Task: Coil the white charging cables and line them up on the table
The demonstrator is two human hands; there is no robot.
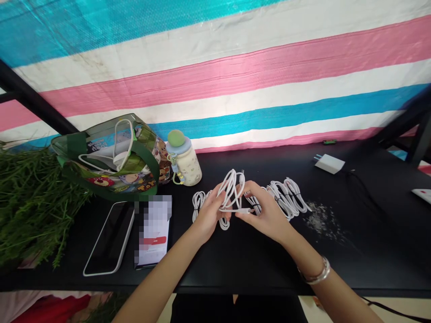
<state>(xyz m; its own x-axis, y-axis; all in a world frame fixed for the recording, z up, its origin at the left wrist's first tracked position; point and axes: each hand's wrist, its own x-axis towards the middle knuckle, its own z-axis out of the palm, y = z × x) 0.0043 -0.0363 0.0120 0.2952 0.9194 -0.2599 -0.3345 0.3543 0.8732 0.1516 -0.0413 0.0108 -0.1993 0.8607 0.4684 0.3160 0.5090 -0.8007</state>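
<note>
A white charging cable (232, 188), looped into a loose coil, is held up over the black table between my two hands. My left hand (209, 215) is closed around the left side of the loops. Thumb and fingers of my right hand (264, 208) pinch the cable near its lower plug end; another plug sticks up at the top of the coil. Behind and beside my hands lie bundled white cables, one bundle (198, 204) at the left and several more (289, 197) at the right, tied with dark ties. My hands hide part of them.
A phone in a white case (110, 237) and a lit phone (153, 251) lie at the left, near a green see-through bag (141, 152), leafy greenery (33, 197) and a bottle (188, 166). At the right are a white plug adapter (330, 163) and small scattered bits (323, 220).
</note>
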